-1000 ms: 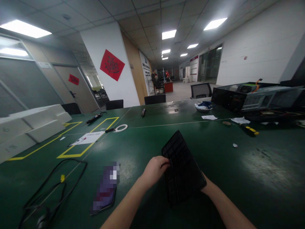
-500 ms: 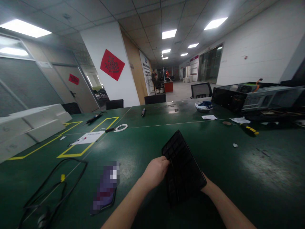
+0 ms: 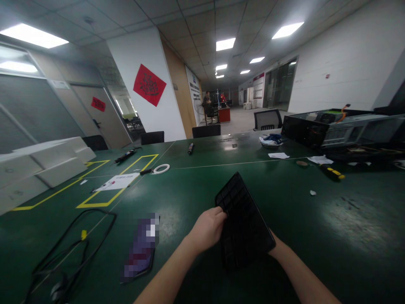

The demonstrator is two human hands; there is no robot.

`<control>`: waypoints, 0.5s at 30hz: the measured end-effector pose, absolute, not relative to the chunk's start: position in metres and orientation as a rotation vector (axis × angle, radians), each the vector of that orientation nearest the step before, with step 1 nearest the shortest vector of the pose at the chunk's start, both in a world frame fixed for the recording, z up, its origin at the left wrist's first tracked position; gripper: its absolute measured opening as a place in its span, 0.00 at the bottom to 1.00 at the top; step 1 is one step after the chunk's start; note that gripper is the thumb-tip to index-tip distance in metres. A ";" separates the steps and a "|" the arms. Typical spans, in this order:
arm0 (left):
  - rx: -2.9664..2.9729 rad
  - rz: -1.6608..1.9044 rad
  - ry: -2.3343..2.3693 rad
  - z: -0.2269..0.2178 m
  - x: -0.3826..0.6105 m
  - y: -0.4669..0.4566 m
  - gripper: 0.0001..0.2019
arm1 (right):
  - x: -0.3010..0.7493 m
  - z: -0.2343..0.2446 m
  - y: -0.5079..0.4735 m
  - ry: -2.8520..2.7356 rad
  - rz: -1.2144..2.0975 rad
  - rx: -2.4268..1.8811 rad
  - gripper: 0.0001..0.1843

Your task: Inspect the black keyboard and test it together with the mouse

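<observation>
A thin black panel (image 3: 245, 223) with a grid of squares on its face is held tilted above the green table, in the lower middle of the head view. My left hand (image 3: 210, 226) is closed on its left edge, fingers curled and pressed together. Behind the lower right edge is my right hand (image 3: 274, 245); its fingers are hidden by the panel, which appears to rest in its grip. Left of my left forearm lies a purple phone-shaped thing (image 3: 141, 251), blurred out by pixels.
A black cable (image 3: 79, 211) loops at the left. Further off are a paper sheet (image 3: 118, 181), a white tape ring (image 3: 161, 169) and white boxes (image 3: 60, 169). An opened computer case (image 3: 303, 131) and a yellow-black screwdriver (image 3: 332, 172) lie right. A person (image 3: 208, 103) sits far back.
The panel has tilted very slightly, with both hands staying on it. Other things on the table have not moved.
</observation>
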State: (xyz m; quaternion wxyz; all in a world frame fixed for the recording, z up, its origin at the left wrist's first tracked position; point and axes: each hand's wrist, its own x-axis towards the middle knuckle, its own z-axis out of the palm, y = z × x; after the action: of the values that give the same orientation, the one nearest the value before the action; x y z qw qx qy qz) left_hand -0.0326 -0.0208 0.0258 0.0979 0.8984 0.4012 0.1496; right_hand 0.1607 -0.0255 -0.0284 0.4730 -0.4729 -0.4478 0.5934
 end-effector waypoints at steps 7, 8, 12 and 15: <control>1.850 0.740 1.296 -0.007 -0.029 -0.003 0.07 | 0.156 -0.031 -0.024 -0.868 1.617 -1.130 0.21; 1.872 0.754 1.339 -0.007 -0.028 -0.003 0.09 | 0.156 -0.031 -0.024 -0.837 1.630 -1.125 0.21; 2.235 0.672 1.380 0.005 -0.029 -0.007 0.09 | 0.155 -0.028 -0.024 -0.798 1.627 -1.137 0.19; 2.380 0.541 1.334 0.013 -0.031 -0.009 0.08 | 0.156 -0.026 -0.025 -0.846 1.593 -1.155 0.18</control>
State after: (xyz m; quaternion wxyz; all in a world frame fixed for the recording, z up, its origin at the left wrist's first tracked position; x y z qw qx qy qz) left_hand -0.0305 -0.0090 0.0125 0.1790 0.8419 0.4718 0.1912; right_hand 0.1557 -0.0248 -0.0261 0.4793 -0.4731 -0.3466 0.6529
